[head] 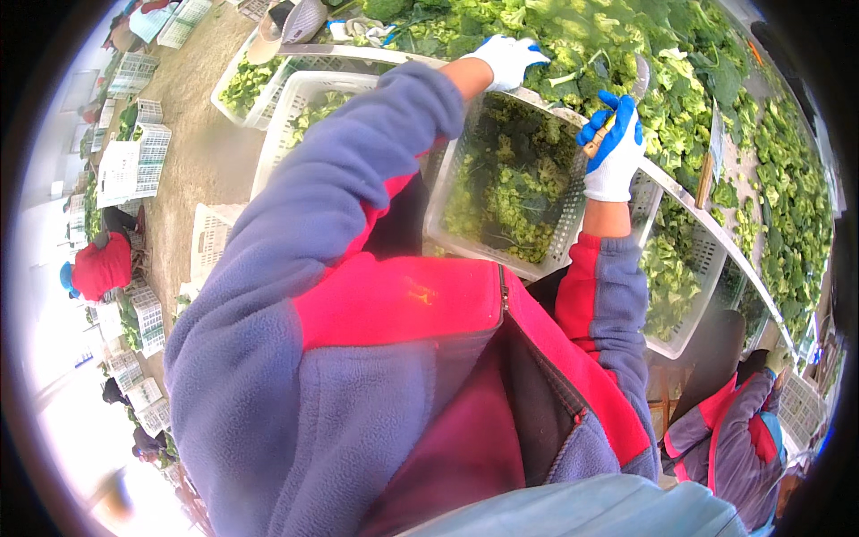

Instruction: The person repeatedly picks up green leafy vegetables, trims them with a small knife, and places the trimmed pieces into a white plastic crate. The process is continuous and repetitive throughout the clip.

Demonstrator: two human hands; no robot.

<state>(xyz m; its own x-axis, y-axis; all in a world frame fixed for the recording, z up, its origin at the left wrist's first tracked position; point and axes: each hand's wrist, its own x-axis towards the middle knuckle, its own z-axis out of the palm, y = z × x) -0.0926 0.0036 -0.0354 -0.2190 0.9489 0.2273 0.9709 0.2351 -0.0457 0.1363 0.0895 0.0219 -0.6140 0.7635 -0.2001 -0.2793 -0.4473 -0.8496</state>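
Observation:
My right hand, in a white glove with a blue coated palm, grips the wooden handle of a knife, its curved blade pointing up over the table. My left hand, gloved alike, reaches over the table edge at the greens; its fingers are partly hidden, and whether it holds anything is not clear. Between the hands a cut broccoli stem lies on a heap of broccoli pieces and leaves. Below the edge stands a white plastic crate with green florets in it.
The curved white table rim runs across in front. More crates stand at left and right. Another blade with a wooden handle stands by the rim. A cap and gloves lie at upper left. A co-worker sits at lower right.

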